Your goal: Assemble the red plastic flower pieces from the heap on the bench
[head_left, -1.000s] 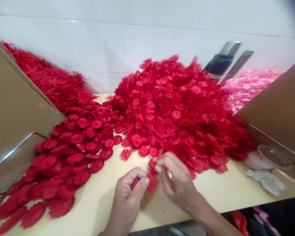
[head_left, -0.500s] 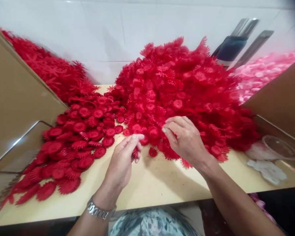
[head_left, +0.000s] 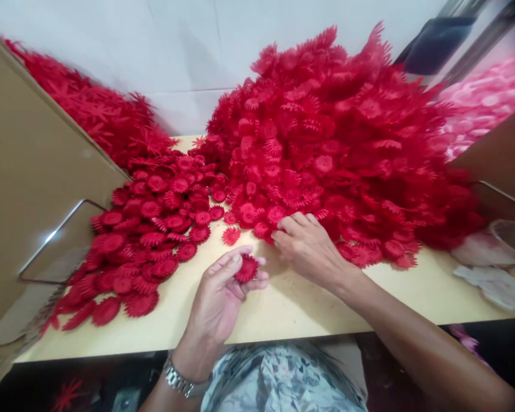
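My left hand (head_left: pixel 217 294), with a metal watch on its wrist, holds a round red fringed artificial flower piece (head_left: pixel 246 268) between thumb and fingers. My right hand (head_left: pixel 304 249) has its fingers bent and drawn together at the front edge of a large heap of red fringed flower pieces (head_left: pixel 300 143). What its fingertips grip, if anything, is hidden. A loose red fringed piece (head_left: pixel 230 235) lies on the pale tabletop (head_left: pixel 278 312) between the two hands. Left of my hands spreads a lower pile of dark red round flower pieces (head_left: pixel 148 240).
Cardboard walls (head_left: pixel 38 137) with metal wire supports (head_left: pixel 54 234) stand at both sides. Spiky red pieces (head_left: pixel 81 103) are heaped at the back left. Pink petals (head_left: pixel 493 109), a clear plastic cup (head_left: pixel 512 240) and a white scrap (head_left: pixel 493 286) are on the right.
My left hand has turned so that the red flower piece shows in its fingers. My right hand has moved lower and left along the heap's front edge. The view has shifted slightly.
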`<action>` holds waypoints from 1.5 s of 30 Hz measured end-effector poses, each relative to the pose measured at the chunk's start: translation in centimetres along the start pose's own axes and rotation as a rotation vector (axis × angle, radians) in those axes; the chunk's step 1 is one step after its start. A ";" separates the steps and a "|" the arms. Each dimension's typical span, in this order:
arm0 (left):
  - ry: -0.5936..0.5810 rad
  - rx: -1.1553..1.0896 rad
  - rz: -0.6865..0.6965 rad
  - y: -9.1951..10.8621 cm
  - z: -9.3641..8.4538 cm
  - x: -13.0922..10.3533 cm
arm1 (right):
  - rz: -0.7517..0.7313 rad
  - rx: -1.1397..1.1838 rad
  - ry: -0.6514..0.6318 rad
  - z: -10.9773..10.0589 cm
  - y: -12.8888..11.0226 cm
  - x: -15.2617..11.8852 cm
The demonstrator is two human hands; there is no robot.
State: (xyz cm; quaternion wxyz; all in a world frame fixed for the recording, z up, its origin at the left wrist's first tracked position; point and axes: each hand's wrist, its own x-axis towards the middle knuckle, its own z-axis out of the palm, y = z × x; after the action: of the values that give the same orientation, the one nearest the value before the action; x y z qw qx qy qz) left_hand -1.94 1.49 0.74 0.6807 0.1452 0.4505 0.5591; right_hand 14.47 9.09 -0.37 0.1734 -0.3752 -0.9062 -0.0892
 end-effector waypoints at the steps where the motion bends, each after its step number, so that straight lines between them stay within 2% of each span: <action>1: -0.007 -0.027 -0.017 -0.1 0.0 0.0 | 0.018 0.058 0.036 -0.3 0.0 -0.2; 5: -0.022 -0.010 -0.013 -0.7 0.2 0.0 | 0.065 0.387 0.164 -1.8 -1.0 -1.3; 8: -0.022 0.063 0.017 -1.4 0.5 -0.2 | 0.070 0.542 0.138 -2.2 -2.2 -1.9; 17: -0.004 0.204 0.043 -2.1 0.6 -0.7 | 0.169 0.623 0.173 -2.5 -2.9 -3.9; 23: -0.048 0.332 0.077 -2.8 0.7 -0.8 | 0.217 0.710 0.210 -3.1 -4.3 -3.9; 27: -0.044 0.366 0.083 -3.2 1.0 -0.7 | 0.191 0.652 0.218 -2.8 -5.0 -3.8; 31: -0.054 0.449 0.035 -3.5 1.0 -0.8 | 0.184 0.649 0.132 -2.4 -5.1 -3.9; 34: -0.059 0.524 0.025 -3.6 0.8 -0.8 | 0.156 0.532 0.071 -2.2 -5.2 -4.0; 37: -0.113 0.550 0.032 -3.4 0.7 -0.7 | 0.113 0.390 0.067 -1.9 -5.1 -4.0; 41: -0.201 0.430 0.028 -2.9 0.8 -0.9 | 0.073 0.278 0.115 -1.3 -4.8 -4.0; 45: -0.146 0.318 -0.016 -2.7 0.9 -1.0 | 0.037 0.271 0.112 -1.0 -4.7 -4.1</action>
State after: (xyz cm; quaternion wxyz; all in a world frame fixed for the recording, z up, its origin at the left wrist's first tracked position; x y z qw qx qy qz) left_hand 0.47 -0.04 -0.17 0.6846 0.2878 0.4838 0.4630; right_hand 14.02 2.83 -1.14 0.2746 -0.3592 -0.8918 0.0164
